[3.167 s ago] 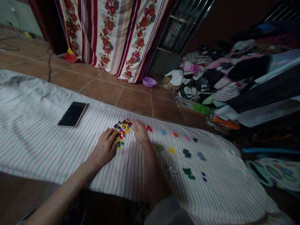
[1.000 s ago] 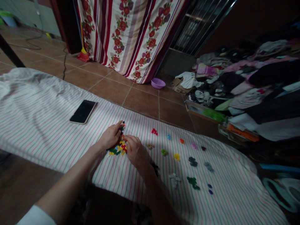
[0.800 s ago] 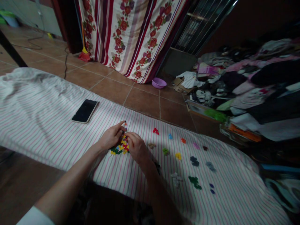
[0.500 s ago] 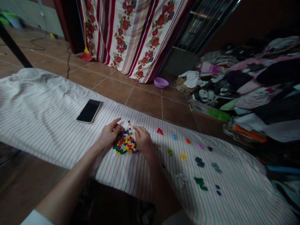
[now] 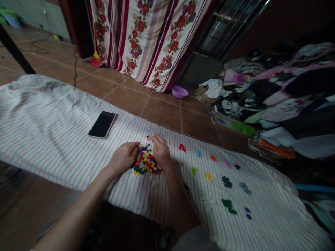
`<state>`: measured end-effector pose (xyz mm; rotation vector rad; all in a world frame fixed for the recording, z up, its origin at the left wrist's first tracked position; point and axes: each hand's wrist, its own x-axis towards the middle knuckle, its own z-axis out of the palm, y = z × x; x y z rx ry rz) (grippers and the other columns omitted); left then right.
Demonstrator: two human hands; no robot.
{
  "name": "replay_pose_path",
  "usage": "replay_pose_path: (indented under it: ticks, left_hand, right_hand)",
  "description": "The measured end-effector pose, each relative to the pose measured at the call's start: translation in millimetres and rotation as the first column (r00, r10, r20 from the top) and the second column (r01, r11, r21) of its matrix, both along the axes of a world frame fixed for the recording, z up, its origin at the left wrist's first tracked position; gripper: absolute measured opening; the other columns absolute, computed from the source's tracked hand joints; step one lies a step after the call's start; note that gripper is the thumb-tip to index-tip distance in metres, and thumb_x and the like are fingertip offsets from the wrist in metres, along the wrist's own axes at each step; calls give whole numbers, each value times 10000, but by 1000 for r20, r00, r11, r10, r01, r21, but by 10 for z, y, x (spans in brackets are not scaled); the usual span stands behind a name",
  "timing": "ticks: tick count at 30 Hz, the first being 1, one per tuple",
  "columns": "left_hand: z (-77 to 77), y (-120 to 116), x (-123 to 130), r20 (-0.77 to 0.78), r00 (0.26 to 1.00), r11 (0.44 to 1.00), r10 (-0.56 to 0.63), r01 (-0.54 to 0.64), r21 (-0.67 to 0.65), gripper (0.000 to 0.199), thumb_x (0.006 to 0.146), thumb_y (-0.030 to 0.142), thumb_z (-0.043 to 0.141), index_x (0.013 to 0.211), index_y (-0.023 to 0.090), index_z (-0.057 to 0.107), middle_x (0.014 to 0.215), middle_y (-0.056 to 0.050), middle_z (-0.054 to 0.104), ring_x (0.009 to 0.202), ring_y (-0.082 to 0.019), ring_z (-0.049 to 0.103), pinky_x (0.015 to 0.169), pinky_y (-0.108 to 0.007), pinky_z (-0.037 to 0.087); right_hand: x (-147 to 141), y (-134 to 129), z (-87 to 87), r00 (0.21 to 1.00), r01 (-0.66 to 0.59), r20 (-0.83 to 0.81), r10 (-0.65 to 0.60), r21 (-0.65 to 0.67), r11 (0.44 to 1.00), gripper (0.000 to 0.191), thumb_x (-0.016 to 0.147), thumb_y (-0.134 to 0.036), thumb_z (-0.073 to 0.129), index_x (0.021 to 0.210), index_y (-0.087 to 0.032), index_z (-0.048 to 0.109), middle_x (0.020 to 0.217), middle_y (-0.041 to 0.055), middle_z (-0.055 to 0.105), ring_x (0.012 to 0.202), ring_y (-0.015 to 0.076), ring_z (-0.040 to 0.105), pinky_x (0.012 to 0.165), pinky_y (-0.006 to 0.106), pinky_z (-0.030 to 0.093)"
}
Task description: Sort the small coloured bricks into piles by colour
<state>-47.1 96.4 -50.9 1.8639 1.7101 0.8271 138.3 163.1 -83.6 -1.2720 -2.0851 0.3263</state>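
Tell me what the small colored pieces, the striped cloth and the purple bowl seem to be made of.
Small colored pieces: probably plastic, given their bright, solid colors; too small to judge the finish.
Striped cloth: soft, matte fabric, perhaps cotton, judging by its wrinkles and draped edge.
Purple bowl: likely smooth plastic, from its even, single color, though distance leaves that open.
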Motion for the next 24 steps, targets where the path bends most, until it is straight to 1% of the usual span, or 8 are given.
replay_pose_path:
  ticks: [4, 6, 8, 11, 15, 19, 22, 24]
  left_hand:
    - [-35, 31, 12, -40, 999, 999, -19, 20, 33, 422, 899, 256, 396, 1198, 155, 675, 1114, -115, 737, 1077, -243, 669, 990, -404, 519]
    - [-51, 43, 7, -42, 999, 999, -15, 17, 48, 415, 906, 260, 398, 1203, 172, 674, 1106, -101, 741, 1063, -233, 672, 985, -395, 523]
    - [-62, 46, 0, -47, 999, 999, -14, 17, 51, 414, 906, 257, 401, 1211, 175, 671, 1107, -95, 742, 1061, -226, 673, 987, -387, 522]
    - [-71, 37, -4, -46, 999, 998, -18, 20, 52, 413, 904, 251, 403, 1210, 175, 669, 1121, -94, 739, 1075, -227, 669, 995, -386, 517]
    - [-71, 23, 1, -25, 999, 999, -22, 23, 47, 412, 912, 256, 391, 1195, 149, 672, 1139, -119, 729, 1091, -248, 665, 992, -400, 515]
    - [-62, 18, 8, -29, 999, 999, -21, 22, 38, 412, 914, 254, 387, 1196, 153, 671, 1138, -112, 729, 1094, -244, 664, 1002, -396, 509]
    - [-55, 19, 11, -25, 1000, 999, -13, 13, 31, 413, 915, 254, 384, 1197, 159, 672, 1120, -106, 734, 1088, -241, 666, 1005, -398, 509]
    - [-53, 21, 11, -24, 1000, 1000, -8, 8, 27, 421, 916, 259, 379, 1207, 158, 667, 1120, -107, 734, 1084, -240, 667, 1003, -401, 511]
  right_hand:
    - [-88, 63, -69, 996, -80, 43, 80, -4, 997, 551, 826, -51, 410, 1269, -222, 688, 1399, 79, 584, 1295, 248, 486, 1127, 442, 414]
    - [-126, 91, -92, 992, -107, 68, 108, -27, 994, 560, 796, -33, 426, 1237, -231, 709, 1384, 75, 600, 1294, 249, 486, 1129, 452, 410]
    - [-136, 119, -108, 989, -111, 89, 115, -55, 992, 543, 779, -26, 438, 1197, -214, 730, 1339, 92, 635, 1257, 257, 516, 1118, 468, 418]
    - [-116, 152, -132, 994, -78, 70, 81, -56, 995, 491, 796, -43, 442, 1144, -200, 750, 1240, 105, 689, 1157, 259, 580, 1076, 473, 452]
    - [-105, 162, -156, 1000, -23, 14, 23, -13, 1000, 422, 828, -70, 447, 1046, -220, 777, 1132, 81, 731, 1052, 239, 632, 1015, 438, 496]
    - [-120, 150, -126, 999, 16, -40, -17, -20, 1000, 357, 846, -110, 467, 993, -205, 778, 1106, 86, 738, 1042, 229, 653, 1001, 401, 510]
    - [-105, 140, -67, 990, 36, -133, -40, -32, 999, 324, 850, -150, 483, 988, -214, 769, 1075, 77, 744, 1037, 214, 667, 988, 368, 520]
    - [-92, 134, -31, 976, 48, -210, -61, -67, 997, 298, 841, -176, 500, 977, -214, 762, 1046, 75, 749, 1019, 214, 680, 973, 364, 530]
